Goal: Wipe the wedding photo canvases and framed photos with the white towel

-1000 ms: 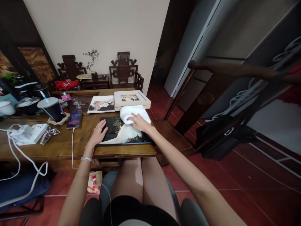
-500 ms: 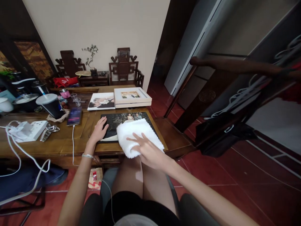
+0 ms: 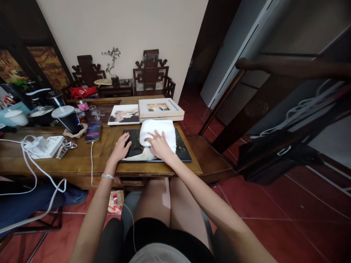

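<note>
A dark photo panel (image 3: 182, 151) lies flat near the front edge of the wooden table (image 3: 82, 164). A folded white towel (image 3: 159, 129) rests on its far half. My right hand (image 3: 159, 145) lies on the towel's near edge, fingers spread flat and pressing down. My left hand (image 3: 120, 147) rests open on the panel's left edge and holds it against the table. Behind the panel lie a white-bordered photo print (image 3: 124, 114) and a cream picture frame (image 3: 160, 109).
On the table's left part are a phone (image 3: 93, 131) on a white cable, a black lidded cup (image 3: 65, 118), a white power strip (image 3: 48, 146) with cords, keys (image 3: 65, 148) and pots. A dark wooden rack (image 3: 274, 109) stands to the right. Carved chairs line the far wall.
My right hand pulled the towel toward me across the panel, then pushed it back to the far half. My left hand stayed on the panel's left edge.
</note>
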`<state>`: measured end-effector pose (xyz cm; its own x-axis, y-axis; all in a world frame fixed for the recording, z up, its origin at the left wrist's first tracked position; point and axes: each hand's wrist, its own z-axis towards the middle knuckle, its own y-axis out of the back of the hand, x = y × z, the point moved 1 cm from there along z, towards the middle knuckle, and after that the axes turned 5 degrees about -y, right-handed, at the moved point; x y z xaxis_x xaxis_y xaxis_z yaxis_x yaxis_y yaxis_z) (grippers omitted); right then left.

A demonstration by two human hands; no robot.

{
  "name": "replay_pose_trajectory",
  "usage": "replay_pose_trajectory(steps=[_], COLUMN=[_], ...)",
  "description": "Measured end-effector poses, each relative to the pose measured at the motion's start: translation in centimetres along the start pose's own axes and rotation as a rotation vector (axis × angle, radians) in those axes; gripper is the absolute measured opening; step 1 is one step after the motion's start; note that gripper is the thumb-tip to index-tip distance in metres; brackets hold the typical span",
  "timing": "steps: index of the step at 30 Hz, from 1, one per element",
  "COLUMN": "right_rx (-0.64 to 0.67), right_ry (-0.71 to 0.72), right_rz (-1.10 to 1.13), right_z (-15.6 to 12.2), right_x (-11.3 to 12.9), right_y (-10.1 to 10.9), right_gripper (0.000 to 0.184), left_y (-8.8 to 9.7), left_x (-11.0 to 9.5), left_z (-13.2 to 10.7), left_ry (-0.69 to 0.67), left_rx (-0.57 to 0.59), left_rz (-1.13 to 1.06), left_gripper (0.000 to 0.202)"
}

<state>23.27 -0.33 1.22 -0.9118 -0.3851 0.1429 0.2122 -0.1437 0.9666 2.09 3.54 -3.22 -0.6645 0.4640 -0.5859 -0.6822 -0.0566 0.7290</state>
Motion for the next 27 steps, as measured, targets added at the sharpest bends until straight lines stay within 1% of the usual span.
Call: replay_pose_trajectory(steps=[3, 5, 7, 8, 9, 11, 12, 14, 16, 17, 19, 20, 21, 23, 25, 27], right_rx=[0.008, 0.05, 0.089, 0.095, 0.091, 0.066, 0.053, 0.033, 0.015, 0.006, -0.007, -0.005, 0.006, 0.035, 0.059, 0.085], right_ry=[0.121, 0.229, 0.324, 0.353, 0.364, 0.324, 0.275, 0.125, -0.047, -0.113, -0.174, -0.163, -0.121, 0.022, 0.186, 0.312], right_rz=[0.031, 0.09, 0.173, 0.217, 0.252, 0.276, 0.258, 0.172, 0.073, 0.037, 0.005, 0.006, 0.012, 0.023, 0.044, 0.09], right_z=[-4.5, -7.2, -9.0, -9.4, -9.5, -8.7, -7.9, -5.7, -3.3, -2.2, -0.3, 0.3, 0.6, 0.3, -1.1, -3.3], right_x=[1.1, 1.4, 0.9, 0.4, -0.2, -1.5, -2.1, -2.9, -2.7, -2.1, -0.4, 0.7, 1.9, 4.1, 5.5, 5.9], right_y=[0.5, 1.0, 1.6, 1.9, 2.0, 2.0, 1.9, 1.5, 1.2, 1.0, 0.7, 0.6, 0.4, 0.1, 0.0, 0.1], right_gripper=[0.05, 0.049, 0.048, 0.048, 0.049, 0.05, 0.051, 0.053, 0.053, 0.052, 0.05, 0.05, 0.05, 0.051, 0.05, 0.047], left_y=[0.0, 0.0, 0.0, 0.1, 0.1, 0.1, 0.1, 0.1, 0.0, 0.0, 0.2, 0.3, 0.5, 1.0, 1.5, 1.7], left_x=[-0.2, -0.4, -0.4, -0.4, -0.4, -0.3, -0.2, -0.1, -0.1, -0.1, -0.4, -0.6, -0.8, -1.4, -1.8, -2.2], left_z=[0.0, 0.1, 0.1, 0.1, 0.1, 0.1, 0.1, 0.1, 0.0, 0.0, 0.0, 0.0, 0.0, -0.2, -0.4, -0.5], left_ry=[0.011, 0.016, 0.014, 0.011, 0.008, 0.005, 0.004, 0.005, 0.008, 0.006, -0.003, -0.007, -0.008, 0.009, 0.05, 0.086], left_rx=[0.006, 0.015, 0.022, 0.024, 0.027, 0.031, 0.03, 0.019, 0.001, -0.011, -0.059, -0.096, -0.14, -0.225, -0.277, -0.284], left_rz=[0.007, 0.011, 0.013, 0.013, 0.014, 0.013, 0.011, 0.005, -0.004, -0.01, -0.031, -0.05, -0.076, -0.151, -0.228, -0.269], left_gripper=[0.048, 0.048, 0.048, 0.047, 0.047, 0.048, 0.048, 0.047, 0.047, 0.047, 0.048, 0.048, 0.048, 0.047, 0.048, 0.049])
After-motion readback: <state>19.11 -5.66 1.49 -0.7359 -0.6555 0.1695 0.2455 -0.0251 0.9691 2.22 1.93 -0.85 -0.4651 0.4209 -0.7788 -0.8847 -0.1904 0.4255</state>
